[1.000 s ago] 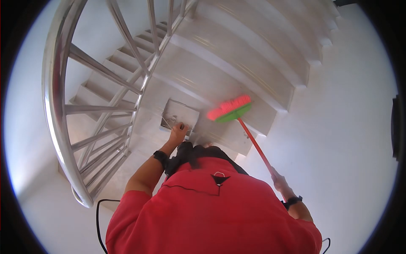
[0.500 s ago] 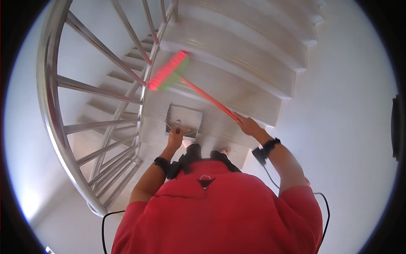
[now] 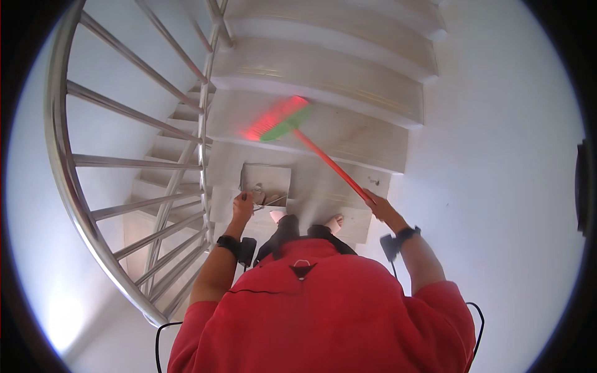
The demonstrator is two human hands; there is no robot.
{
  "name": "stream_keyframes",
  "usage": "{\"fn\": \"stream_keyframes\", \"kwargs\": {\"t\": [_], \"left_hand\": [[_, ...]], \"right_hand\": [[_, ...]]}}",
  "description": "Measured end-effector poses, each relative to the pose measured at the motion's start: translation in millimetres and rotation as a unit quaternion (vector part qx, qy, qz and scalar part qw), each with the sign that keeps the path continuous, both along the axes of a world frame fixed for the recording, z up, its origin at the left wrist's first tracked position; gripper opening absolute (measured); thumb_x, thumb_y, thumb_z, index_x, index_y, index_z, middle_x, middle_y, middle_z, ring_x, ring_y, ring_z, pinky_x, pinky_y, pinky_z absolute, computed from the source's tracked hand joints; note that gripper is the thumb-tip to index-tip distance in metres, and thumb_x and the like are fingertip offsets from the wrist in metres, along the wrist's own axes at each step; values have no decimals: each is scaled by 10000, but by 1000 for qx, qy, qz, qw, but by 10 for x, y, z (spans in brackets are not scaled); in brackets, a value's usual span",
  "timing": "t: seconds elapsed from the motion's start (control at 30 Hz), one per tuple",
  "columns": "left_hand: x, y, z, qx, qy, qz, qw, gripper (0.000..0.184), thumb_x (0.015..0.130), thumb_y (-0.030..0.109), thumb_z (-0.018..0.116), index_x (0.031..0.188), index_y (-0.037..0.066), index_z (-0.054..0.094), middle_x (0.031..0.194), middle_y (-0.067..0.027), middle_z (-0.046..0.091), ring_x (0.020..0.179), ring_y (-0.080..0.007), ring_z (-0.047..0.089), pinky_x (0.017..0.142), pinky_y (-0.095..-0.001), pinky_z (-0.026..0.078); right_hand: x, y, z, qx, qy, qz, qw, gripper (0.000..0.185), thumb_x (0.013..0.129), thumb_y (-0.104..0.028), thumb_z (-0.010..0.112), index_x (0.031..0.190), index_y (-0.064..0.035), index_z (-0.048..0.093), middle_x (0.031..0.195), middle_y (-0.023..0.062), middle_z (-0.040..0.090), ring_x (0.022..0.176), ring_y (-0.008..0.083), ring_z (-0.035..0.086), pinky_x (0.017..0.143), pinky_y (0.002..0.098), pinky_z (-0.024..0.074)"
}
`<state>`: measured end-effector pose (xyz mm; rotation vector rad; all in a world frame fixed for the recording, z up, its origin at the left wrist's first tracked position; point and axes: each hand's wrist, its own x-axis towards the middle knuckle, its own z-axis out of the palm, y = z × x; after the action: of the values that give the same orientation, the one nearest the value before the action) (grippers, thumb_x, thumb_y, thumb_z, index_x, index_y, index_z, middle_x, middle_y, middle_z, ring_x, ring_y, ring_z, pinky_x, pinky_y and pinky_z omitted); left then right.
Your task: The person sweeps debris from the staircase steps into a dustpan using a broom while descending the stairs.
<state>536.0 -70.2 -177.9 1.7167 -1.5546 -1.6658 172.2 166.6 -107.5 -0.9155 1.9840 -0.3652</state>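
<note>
My right hand (image 3: 385, 211) is wrapped round the red stick of a broom (image 3: 329, 161). The broom's green head, with blurred red bristles, is over a stair step ahead of me, left of centre. My left hand (image 3: 243, 205) is closed on the handle of a box-shaped dustpan (image 3: 283, 176), though the fingers hide most of that handle. Some greyish debris (image 3: 259, 189) lies inside the dustpan, which is low in front of my feet.
Pale stair steps (image 3: 367, 146) rise ahead of me. A metal railing (image 3: 59, 124) curves along the left, with a lower flight (image 3: 168, 149) beyond its bars. The white wall (image 3: 485, 161) is on the right. A small dark bit (image 3: 374, 181) lies near the right end of the step.
The broom head has moved right and slightly down in view. My right hand has shifted right and nearer to me; my left hand and the dustpan are slightly further left and lower.
</note>
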Motion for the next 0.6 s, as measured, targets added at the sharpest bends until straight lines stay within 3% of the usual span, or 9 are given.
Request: {"fn": "stream_keyframes", "kwargs": {"t": [0.03, 0.07, 0.17, 0.27, 0.4, 0.6], "left_hand": [[-26, -13, 12, 0, -9, 0, 1000, 289, 800, 251, 483, 652, 4, 506, 430, -61, 444, 326, -152, 454, 334, -289, 360], [-44, -30, -5, -6, -14, -7, 1000, 293, 797, 255, 482, 646, 4, 503, 428, -61, 443, 327, -154, 456, 334, -288, 362], [-63, -68, -115, -7, -23, -18, 1000, 303, 791, 265, 478, 638, 4, 500, 425, -64, 443, 331, -159, 463, 336, -286, 368], [-131, -116, -168, 6, -25, -11, 1000, 307, 791, 267, 470, 641, 3, 509, 427, -69, 450, 335, -165, 471, 338, -289, 378], [-199, -138, -194, -6, -57, -23, 998, 313, 800, 266, 458, 638, 2, 507, 429, -76, 459, 337, -170, 482, 334, -294, 386], [-223, -184, -182, -6, -57, -55, 997, 334, 821, 270, 442, 638, -3, 502, 428, -83, 458, 337, -174, 491, 324, -294, 391]], "right_hand": [[7, 177, 211, 43, -12, -43, 998, 401, 857, -253, 434, 1252, -244, 369, 742, 108, 547, 521, 189, 504, 457, 305, 426], [13, 333, 333, 99, -48, -108, 988, 398, 859, -241, 434, 1252, -256, 372, 612, 63, 508, 406, 140, 439, 370, 285, 392], [-14, 860, 307, 141, -61, -212, 965, 404, 870, -228, 413, 1265, -284, 348, 510, 5, 381, 356, 97, 363, 323, 262, 361], [51, 1281, 281, 131, -97, -280, 946, 419, 876, -231, 397, 1282, -293, 311, 518, 11, 390, 359, 101, 366, 314, 257, 353], [199, 1346, 437, 134, -92, -299, 940, 444, 875, -218, 381, 1301, -277, 271, 526, 21, 405, 361, 114, 379, 321, 271, 374], [144, 1259, 390, 130, -120, -267, 947, 454, 819, -253, 471, 1238, -134, 344, 584, 53, 467, 414, 147, 489, 358, 280, 432]]}}
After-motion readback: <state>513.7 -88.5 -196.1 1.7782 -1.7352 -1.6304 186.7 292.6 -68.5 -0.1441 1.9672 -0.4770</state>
